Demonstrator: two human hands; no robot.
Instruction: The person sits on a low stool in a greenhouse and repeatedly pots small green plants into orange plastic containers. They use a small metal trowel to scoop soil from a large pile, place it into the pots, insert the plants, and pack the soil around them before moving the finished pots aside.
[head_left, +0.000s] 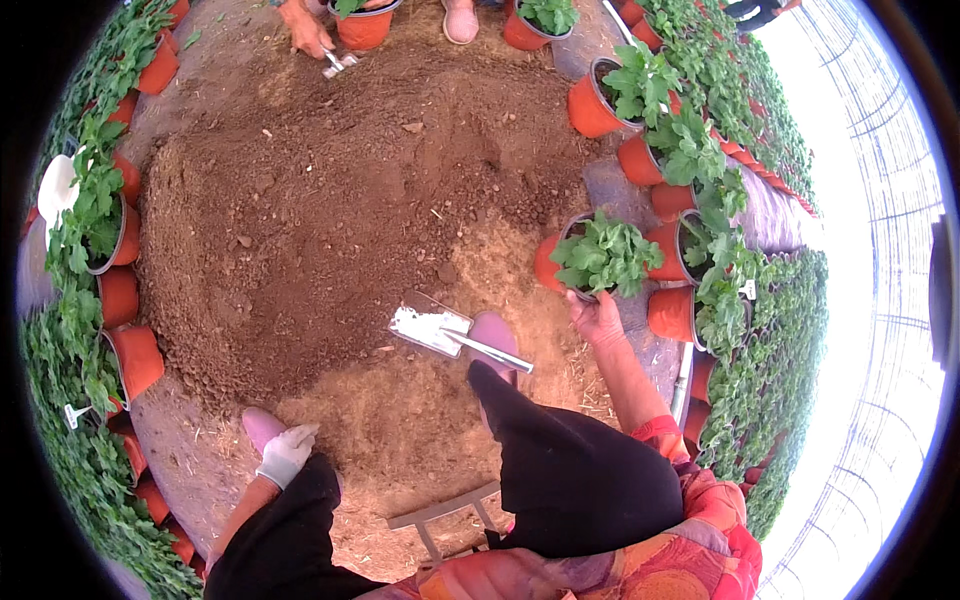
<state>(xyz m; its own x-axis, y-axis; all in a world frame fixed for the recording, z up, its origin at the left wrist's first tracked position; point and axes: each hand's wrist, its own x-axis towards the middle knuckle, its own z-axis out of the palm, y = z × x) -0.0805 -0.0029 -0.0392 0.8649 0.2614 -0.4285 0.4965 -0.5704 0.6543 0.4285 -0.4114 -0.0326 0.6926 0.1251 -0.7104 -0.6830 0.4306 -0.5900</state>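
With my right hand (598, 321) I grip the near rim of an orange plastic pot whose leafy green plant (606, 253) hides much of the rim. The pot (550, 262) is at the right edge of the soil heap, beside other pots. My left hand (289, 454), in a white glove, rests by my left knee and shoe with nothing visible in it. A metal hand shovel (429, 328) lies on the ground near my right shoe (493, 335), its handle pointing towards my right knee.
A broad heap of brown soil (322, 187) spreads before me. Across it, another person's hand (309, 31) holds a small trowel (340, 65). Rows of orange pots with plants line the left (135, 364) and right (671, 313). A metal stool frame (442, 508) is beneath me.
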